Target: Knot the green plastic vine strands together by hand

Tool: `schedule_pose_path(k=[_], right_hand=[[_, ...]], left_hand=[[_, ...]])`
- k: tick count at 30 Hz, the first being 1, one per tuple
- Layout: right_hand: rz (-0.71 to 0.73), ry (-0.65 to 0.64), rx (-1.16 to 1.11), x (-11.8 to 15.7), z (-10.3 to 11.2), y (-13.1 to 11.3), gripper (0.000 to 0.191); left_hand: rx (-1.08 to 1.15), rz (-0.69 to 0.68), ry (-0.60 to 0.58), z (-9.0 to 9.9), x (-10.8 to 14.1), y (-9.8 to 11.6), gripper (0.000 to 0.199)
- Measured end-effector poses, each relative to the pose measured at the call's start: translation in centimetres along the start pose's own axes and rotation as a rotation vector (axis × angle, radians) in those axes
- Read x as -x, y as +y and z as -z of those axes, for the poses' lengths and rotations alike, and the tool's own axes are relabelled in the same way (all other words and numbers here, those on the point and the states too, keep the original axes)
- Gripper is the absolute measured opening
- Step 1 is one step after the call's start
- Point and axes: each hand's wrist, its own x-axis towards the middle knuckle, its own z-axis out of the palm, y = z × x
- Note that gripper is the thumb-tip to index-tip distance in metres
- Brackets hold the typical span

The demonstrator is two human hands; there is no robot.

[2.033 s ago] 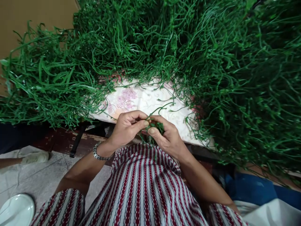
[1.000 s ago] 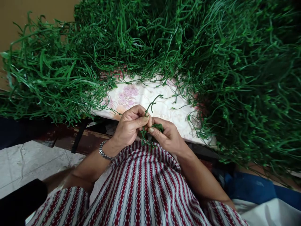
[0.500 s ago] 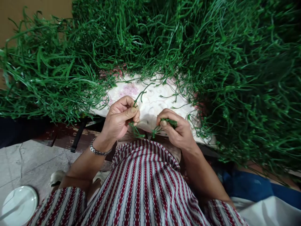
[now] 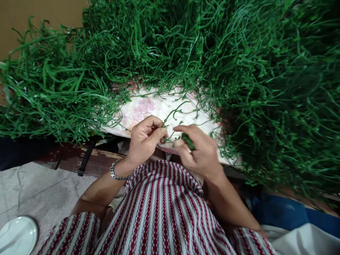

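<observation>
My left hand, with a metal-link bracelet at the wrist, pinches a thin green plant stem between thumb and fingertips. The stem rises to the right over the white flowered cloth. Close beside it, my right hand has its index finger stretched out toward the left hand. Its other fingers are curled round a small bunch of green pieces, which shows partly in the palm. The right thumb is somewhat blurred. Whether the stems are real or plastic I cannot tell.
Big heaps of green stems surround the cloth at the left, back and right. Loose stems lie on the cloth. A black strap hangs at the left edge. Below are a white round lid or dish and blue material.
My left hand has moved right with its stem, closer to my right hand. The right index finger has straightened out, while the green bunch stays in the right palm.
</observation>
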Motion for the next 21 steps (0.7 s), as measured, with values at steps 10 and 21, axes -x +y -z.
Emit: schedule_pose_path(k=[10,21], right_hand=[[-0.063,-0.133,-0.1,0.8,-2.5,1.0,0.008],[0.254,-0.371,-0.234,0.3,-2.0,0.9,0.025]], left_hand=[[-0.047,-0.034,0.04,0.2,0.4,0.9,0.01],[0.375,0.397,-0.248,0.0,0.6,1.7,0.017]])
